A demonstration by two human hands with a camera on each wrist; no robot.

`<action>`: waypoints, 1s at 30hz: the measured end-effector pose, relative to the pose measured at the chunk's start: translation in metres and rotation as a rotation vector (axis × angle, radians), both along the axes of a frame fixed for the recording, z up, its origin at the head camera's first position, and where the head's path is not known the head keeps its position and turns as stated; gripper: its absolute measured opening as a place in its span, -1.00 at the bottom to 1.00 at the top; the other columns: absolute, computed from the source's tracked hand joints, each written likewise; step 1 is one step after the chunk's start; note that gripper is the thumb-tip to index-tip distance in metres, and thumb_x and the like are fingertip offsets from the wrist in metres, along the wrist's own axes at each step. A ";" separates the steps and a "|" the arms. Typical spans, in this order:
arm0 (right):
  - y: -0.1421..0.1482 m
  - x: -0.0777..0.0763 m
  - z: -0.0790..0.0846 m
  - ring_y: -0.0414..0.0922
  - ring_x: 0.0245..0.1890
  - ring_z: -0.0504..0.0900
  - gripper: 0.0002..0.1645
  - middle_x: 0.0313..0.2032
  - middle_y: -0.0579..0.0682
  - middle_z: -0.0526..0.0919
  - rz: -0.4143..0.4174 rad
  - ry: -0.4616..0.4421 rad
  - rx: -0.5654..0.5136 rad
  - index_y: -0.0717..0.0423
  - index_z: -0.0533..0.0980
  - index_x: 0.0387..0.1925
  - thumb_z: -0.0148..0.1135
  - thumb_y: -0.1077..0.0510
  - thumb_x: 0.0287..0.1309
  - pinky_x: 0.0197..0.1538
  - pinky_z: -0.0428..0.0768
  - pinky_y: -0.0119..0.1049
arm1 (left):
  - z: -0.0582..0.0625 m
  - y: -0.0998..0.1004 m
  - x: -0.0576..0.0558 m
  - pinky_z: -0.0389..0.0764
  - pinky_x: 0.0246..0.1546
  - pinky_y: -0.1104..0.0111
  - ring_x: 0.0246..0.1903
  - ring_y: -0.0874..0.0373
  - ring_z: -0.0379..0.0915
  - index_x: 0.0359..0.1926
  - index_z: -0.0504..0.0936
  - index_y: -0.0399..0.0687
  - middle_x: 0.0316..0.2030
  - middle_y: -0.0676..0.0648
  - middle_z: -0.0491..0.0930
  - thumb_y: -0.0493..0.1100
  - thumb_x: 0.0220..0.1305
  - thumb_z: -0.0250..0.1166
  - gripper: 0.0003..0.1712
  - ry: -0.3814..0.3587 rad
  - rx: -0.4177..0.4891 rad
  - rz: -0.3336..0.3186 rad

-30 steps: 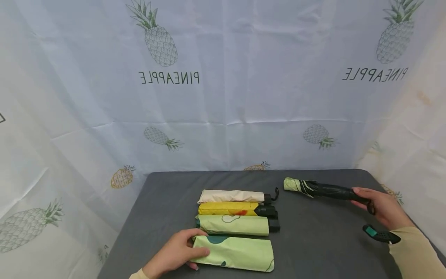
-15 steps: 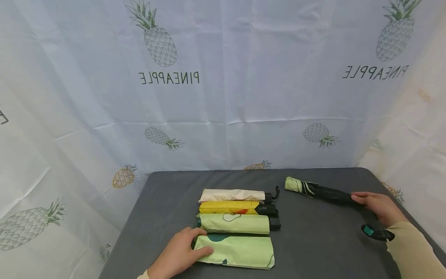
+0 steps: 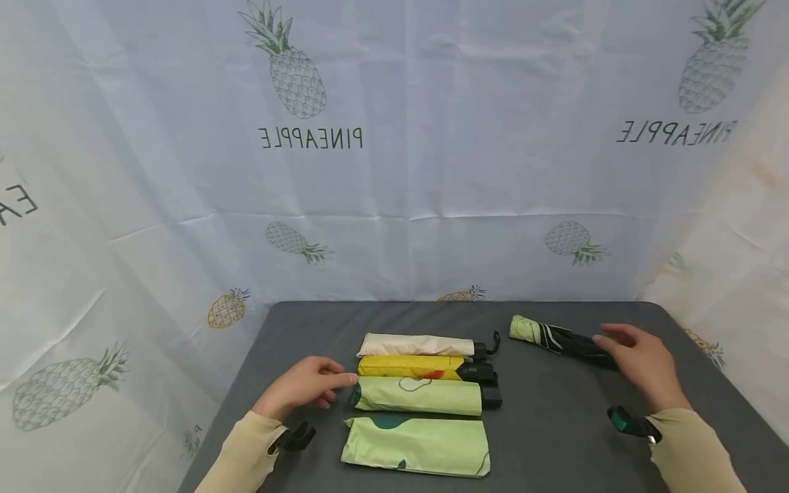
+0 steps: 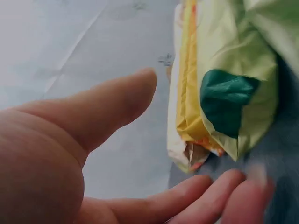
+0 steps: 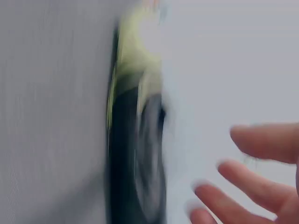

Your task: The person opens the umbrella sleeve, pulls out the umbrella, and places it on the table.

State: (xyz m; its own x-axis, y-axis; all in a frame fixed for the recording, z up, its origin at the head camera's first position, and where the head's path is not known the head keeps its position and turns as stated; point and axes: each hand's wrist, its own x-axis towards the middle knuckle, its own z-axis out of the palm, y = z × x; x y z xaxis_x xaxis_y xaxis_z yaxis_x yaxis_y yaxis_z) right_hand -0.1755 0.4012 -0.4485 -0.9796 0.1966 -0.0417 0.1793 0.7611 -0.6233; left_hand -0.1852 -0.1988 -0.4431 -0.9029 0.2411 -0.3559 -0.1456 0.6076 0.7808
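The person's left hand [image 3: 308, 385], thumb and fingers spread, is just beside a pale green folded fabric umbrella [image 3: 419, 396] with a black end. The right hand [image 3: 642, 361], also spread, is beside a black-and-light-green rolled umbrella [image 3: 557, 337] on the dark grey tabletop [image 3: 548, 431], before white pineapple-printed cloth [image 3: 431, 171].
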 end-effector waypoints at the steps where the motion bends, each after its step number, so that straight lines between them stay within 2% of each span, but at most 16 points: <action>1: -0.019 0.000 0.001 0.48 0.29 0.48 -0.18 0.41 0.52 0.46 0.037 0.006 -0.019 0.27 0.41 0.52 0.09 -0.29 0.63 0.09 0.61 0.30 | -0.002 0.000 -0.006 0.83 -0.20 0.15 -0.18 0.03 0.77 0.29 0.67 -0.30 0.06 -0.16 0.78 0.23 0.38 0.49 -0.24 -0.030 0.030 -0.017; 4: -0.076 0.001 -0.003 0.29 0.20 0.66 -0.26 0.28 0.36 0.65 0.166 -0.047 -0.110 0.22 0.52 0.43 0.23 -0.24 0.57 0.09 0.71 0.14 | -0.009 0.001 -0.016 0.86 -0.16 0.15 -0.12 0.00 0.80 0.26 0.71 -0.29 0.06 -0.18 0.78 0.19 0.40 0.48 -0.30 -0.097 0.073 -0.066; 6: -0.107 0.002 -0.007 0.14 0.09 0.75 -0.33 0.16 0.24 0.75 0.213 -0.112 -0.204 0.22 0.58 0.35 0.33 -0.19 0.51 0.07 0.77 0.04 | -0.011 0.002 -0.019 0.87 -0.17 0.16 -0.12 -0.01 0.81 0.23 0.74 -0.28 0.04 -0.17 0.78 0.16 0.40 0.49 -0.34 -0.118 0.084 -0.087; 9: -0.137 0.005 -0.012 -0.01 -0.06 0.78 -0.44 0.03 0.11 0.79 0.235 -0.194 -0.315 0.24 0.65 0.22 0.40 -0.10 0.46 0.03 0.81 -0.05 | -0.013 0.006 -0.021 0.87 -0.17 0.16 -0.11 -0.01 0.80 0.23 0.73 -0.30 0.08 -0.17 0.76 0.12 0.39 0.51 -0.35 -0.132 0.099 -0.099; 11: -0.148 0.007 -0.014 -0.05 -0.08 0.78 -0.49 -0.01 0.07 0.79 0.228 -0.226 -0.370 0.23 0.67 0.17 0.43 -0.07 0.43 0.04 0.81 -0.04 | -0.013 0.009 -0.021 0.87 -0.17 0.15 -0.11 -0.01 0.80 0.27 0.69 -0.34 0.12 -0.18 0.75 0.10 0.37 0.53 -0.31 -0.137 0.107 -0.097; 16: -0.158 0.010 -0.019 -0.06 -0.12 0.73 -0.54 -0.07 0.04 0.77 0.254 -0.268 -0.389 0.22 0.68 0.10 0.50 -0.01 0.36 0.00 0.78 -0.03 | -0.013 0.015 -0.022 0.87 -0.19 0.14 -0.18 0.00 0.78 0.34 0.57 -0.44 0.11 -0.23 0.73 0.01 0.30 0.59 -0.21 -0.158 0.130 -0.091; 23: -0.158 0.009 -0.024 -0.08 -0.15 0.67 -0.55 -0.10 0.03 0.74 0.302 -0.280 -0.340 0.18 0.70 0.07 0.61 0.10 0.20 -0.07 0.69 -0.10 | -0.019 0.016 -0.022 0.86 -0.23 0.16 -0.30 0.03 0.71 0.17 0.58 -0.34 -0.11 -0.20 0.68 -0.10 0.22 0.63 -0.36 -0.173 0.152 -0.101; 25: -0.159 0.008 -0.025 -0.08 -0.15 0.66 -0.54 -0.09 0.02 0.74 0.309 -0.282 -0.328 0.15 0.71 0.07 0.63 0.11 0.16 -0.07 0.67 -0.11 | -0.021 0.015 -0.022 0.87 -0.22 0.14 -0.31 0.02 0.72 0.22 0.56 -0.37 -0.11 -0.20 0.68 -0.12 0.22 0.62 -0.33 -0.174 0.157 -0.110; 30: -0.160 0.007 -0.028 -0.07 -0.19 0.62 -0.48 -0.14 0.01 0.72 0.326 -0.295 -0.300 0.15 0.73 0.08 0.68 0.16 0.06 -0.14 0.64 -0.14 | -0.021 0.014 -0.021 0.87 -0.15 0.09 -0.28 0.03 0.76 0.45 0.39 -0.53 -0.05 -0.22 0.71 -0.20 0.22 0.60 -0.09 -0.178 0.162 -0.148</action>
